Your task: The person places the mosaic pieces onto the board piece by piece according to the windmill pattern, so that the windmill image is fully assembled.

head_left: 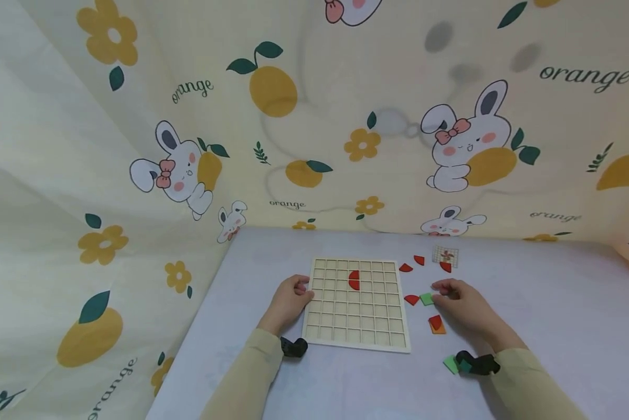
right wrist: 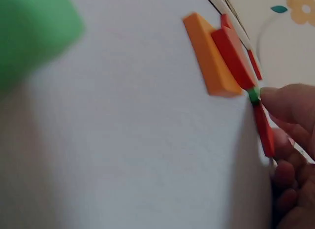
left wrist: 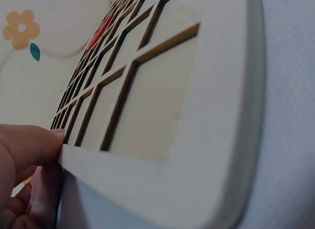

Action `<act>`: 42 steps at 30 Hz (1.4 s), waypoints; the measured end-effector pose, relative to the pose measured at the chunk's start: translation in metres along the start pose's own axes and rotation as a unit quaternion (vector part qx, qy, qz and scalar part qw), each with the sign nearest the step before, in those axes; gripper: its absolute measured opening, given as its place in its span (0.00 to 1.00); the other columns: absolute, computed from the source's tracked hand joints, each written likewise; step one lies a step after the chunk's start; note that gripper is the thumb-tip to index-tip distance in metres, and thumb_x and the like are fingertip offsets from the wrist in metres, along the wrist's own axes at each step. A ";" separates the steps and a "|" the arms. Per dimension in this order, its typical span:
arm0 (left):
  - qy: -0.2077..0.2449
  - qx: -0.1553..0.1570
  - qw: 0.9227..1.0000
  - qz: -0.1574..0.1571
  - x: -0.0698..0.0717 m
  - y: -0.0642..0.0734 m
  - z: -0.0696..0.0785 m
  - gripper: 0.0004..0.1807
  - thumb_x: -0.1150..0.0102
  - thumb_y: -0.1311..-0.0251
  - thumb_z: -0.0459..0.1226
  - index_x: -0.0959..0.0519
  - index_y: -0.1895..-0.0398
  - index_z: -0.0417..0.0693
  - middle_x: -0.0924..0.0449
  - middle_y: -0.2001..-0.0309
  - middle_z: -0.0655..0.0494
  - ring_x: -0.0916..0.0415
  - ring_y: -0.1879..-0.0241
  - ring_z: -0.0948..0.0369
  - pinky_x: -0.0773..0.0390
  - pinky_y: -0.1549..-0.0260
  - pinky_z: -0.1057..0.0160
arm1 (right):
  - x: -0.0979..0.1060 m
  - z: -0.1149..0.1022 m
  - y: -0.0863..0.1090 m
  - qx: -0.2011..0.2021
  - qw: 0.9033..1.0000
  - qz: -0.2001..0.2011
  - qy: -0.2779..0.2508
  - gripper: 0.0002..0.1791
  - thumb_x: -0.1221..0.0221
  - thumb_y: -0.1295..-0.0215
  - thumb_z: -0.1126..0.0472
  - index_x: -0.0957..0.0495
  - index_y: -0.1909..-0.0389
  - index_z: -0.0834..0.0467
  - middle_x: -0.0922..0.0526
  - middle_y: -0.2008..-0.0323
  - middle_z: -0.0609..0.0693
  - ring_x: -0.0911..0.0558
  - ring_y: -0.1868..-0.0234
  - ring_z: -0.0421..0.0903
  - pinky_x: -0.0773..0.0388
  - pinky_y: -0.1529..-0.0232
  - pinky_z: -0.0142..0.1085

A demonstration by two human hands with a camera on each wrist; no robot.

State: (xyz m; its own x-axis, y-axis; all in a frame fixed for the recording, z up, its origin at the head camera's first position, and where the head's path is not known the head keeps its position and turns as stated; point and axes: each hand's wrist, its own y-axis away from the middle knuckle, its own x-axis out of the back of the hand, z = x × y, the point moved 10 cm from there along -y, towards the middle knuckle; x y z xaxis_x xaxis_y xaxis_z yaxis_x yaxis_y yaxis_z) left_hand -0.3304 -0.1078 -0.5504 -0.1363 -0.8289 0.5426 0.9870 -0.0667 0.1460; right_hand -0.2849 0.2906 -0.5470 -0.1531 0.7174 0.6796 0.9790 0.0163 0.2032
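Note:
My left hand (head_left: 289, 301) grips the left edge of a pale wooden grid board (head_left: 345, 318). In the left wrist view its thumb (left wrist: 37, 143) lies on the rim, the other fingers curled lower down beside the edge. Two red quarter-round tiles (head_left: 354, 280) sit in upper-middle cells, together forming a half circle. Right of the board, my right hand (head_left: 463, 303) pinches a green square tile (head_left: 426, 299) at its near side. The right wrist view shows the thumb (right wrist: 283, 102) against that small green tile, with red pieces around it.
Loose red quarter-round tiles (head_left: 411, 300) lie near the board's right side. One red piece overlaps an orange square tile (head_left: 438, 329). Another green tile (head_left: 450, 364) lies below the right wrist's black camera (head_left: 479, 364). A small pattern card (head_left: 445, 255) is at the back, partly under a red piece.

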 end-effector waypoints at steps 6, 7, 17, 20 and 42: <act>0.000 0.001 1.000 -0.002 0.001 -0.002 -0.001 0.20 0.37 0.39 0.39 0.25 0.44 0.47 0.28 0.60 0.55 0.29 0.60 0.58 0.27 0.61 0.59 | 0.002 0.007 -0.003 -0.018 0.999 -0.043 -0.011 0.24 0.39 0.34 0.52 0.29 0.40 0.56 0.28 0.48 0.57 0.33 0.48 0.56 0.27 0.51 0.46; 0.000 0.002 1.000 -0.002 0.001 -0.002 -0.002 0.20 0.37 0.39 0.39 0.25 0.43 0.48 0.28 0.60 0.55 0.29 0.60 0.58 0.27 0.61 0.59 | 0.002 0.008 -0.004 -0.019 0.999 -0.046 -0.010 0.24 0.39 0.35 0.51 0.28 0.41 0.56 0.28 0.48 0.57 0.33 0.48 0.57 0.27 0.51 0.47; 0.003 -0.002 1.000 -0.007 0.001 -0.004 -0.002 0.19 0.37 0.39 0.38 0.24 0.44 0.48 0.28 0.61 0.55 0.30 0.61 0.58 0.27 0.61 0.60 | 0.004 0.003 -0.009 -0.003 0.999 -0.030 0.030 0.19 0.36 0.36 0.53 0.26 0.50 0.59 0.25 0.59 0.53 0.30 0.55 0.53 0.27 0.55 0.43; 0.001 -0.008 1.000 -0.014 0.000 -0.003 0.001 0.20 0.37 0.39 0.38 0.25 0.44 0.47 0.28 0.61 0.54 0.30 0.61 0.58 0.27 0.62 0.60 | 0.005 -0.001 -0.007 -0.001 0.999 -0.028 0.038 0.18 0.36 0.36 0.54 0.27 0.52 0.59 0.26 0.62 0.53 0.29 0.56 0.52 0.28 0.57 0.41; 0.002 0.004 1.000 -0.017 0.000 0.000 0.000 0.20 0.36 0.39 0.38 0.25 0.44 0.47 0.28 0.61 0.54 0.29 0.62 0.58 0.27 0.63 0.59 | 0.015 -0.010 -0.003 -0.023 0.991 -0.056 0.120 0.14 0.35 0.38 0.56 0.25 0.61 0.62 0.25 0.69 0.52 0.27 0.65 0.50 0.26 0.64 0.40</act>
State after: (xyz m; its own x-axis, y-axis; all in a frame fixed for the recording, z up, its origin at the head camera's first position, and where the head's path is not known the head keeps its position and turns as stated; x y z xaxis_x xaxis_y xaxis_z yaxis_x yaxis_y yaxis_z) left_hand -0.3302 -0.1077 -0.5504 -0.1692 -0.8284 0.5340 0.9812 -0.0904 0.1706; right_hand -0.2911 0.2948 -0.5304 -0.2940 0.5270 0.7974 0.9475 0.0511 0.3156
